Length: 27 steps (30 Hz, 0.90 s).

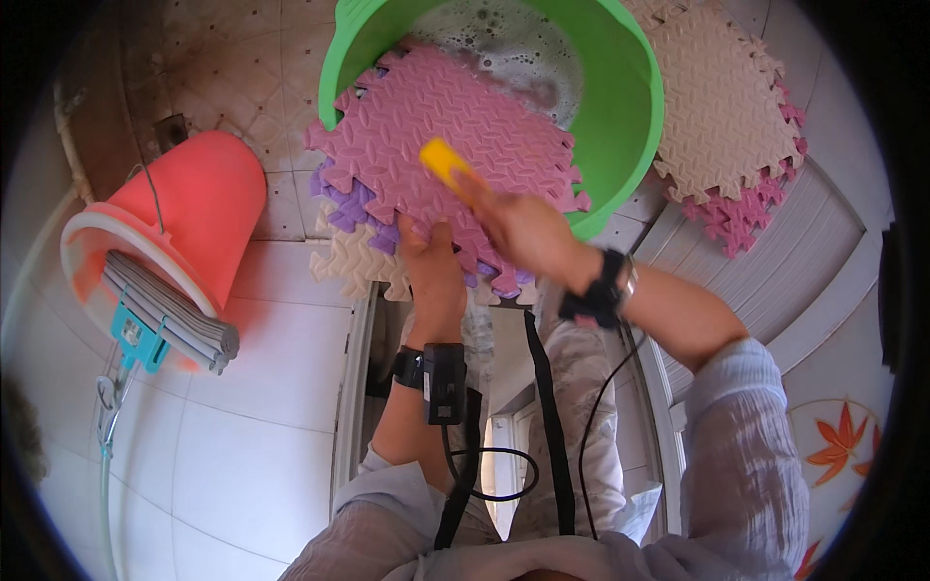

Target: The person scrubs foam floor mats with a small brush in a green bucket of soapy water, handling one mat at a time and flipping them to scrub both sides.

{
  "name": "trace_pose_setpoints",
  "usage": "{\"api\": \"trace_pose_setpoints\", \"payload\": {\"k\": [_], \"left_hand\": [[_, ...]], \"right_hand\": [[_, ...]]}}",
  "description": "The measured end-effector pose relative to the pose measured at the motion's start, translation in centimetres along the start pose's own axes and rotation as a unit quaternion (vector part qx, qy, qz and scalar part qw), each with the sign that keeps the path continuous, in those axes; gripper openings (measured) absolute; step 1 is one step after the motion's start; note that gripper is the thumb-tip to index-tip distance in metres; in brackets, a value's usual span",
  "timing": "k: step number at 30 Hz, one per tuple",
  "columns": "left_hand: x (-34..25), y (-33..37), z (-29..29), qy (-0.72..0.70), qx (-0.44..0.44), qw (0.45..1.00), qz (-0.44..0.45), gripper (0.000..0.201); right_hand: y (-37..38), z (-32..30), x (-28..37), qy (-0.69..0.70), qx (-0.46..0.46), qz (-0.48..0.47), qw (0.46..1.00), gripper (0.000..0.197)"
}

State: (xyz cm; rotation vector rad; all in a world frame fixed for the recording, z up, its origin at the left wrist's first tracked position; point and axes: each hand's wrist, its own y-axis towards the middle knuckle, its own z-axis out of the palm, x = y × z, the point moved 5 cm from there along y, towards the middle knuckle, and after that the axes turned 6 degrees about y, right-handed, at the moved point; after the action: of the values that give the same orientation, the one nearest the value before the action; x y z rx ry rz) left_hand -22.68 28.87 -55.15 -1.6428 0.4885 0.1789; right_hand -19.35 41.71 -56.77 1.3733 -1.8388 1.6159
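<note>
A pink interlocking foam mat with a raised tread pattern lies partly inside the green tub, over its near rim. Purple and cream foam mats show beneath its near left edge. My left hand grips the near edge of the pink mat, thumb on top and the other fingers mostly hidden. Over the mat's middle, my right hand is closed round a yellow scrub brush. The brush is slightly blurred, and its underside is out of sight.
Foamy water fills the tub's far part. Cream and pink mats are stacked to the right. At left, a red-orange bucket lies tilted with a grey sponge mop at its mouth. Cables hang from my wrists.
</note>
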Motion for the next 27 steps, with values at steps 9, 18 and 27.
{"api": "trace_pose_setpoints", "payload": {"k": [9,18,27], "left_hand": [[0.6,0.3,1.3,-0.005,-0.005,0.998,0.059,0.041],[-0.6,-0.6,1.4,-0.201,-0.019,0.979,-0.009,0.034],[0.0,-0.9,3.4,-0.238,0.058,0.965,-0.099,0.062]], "right_hand": [[8.3,-5.1,-10.9,-0.037,-0.207,0.17,0.963,0.038],[3.1,-1.3,-2.6,-0.001,-0.005,0.035,0.999,0.045],[5.6,-2.2,1.1,-0.03,-0.072,-0.106,0.991,0.055]]}}
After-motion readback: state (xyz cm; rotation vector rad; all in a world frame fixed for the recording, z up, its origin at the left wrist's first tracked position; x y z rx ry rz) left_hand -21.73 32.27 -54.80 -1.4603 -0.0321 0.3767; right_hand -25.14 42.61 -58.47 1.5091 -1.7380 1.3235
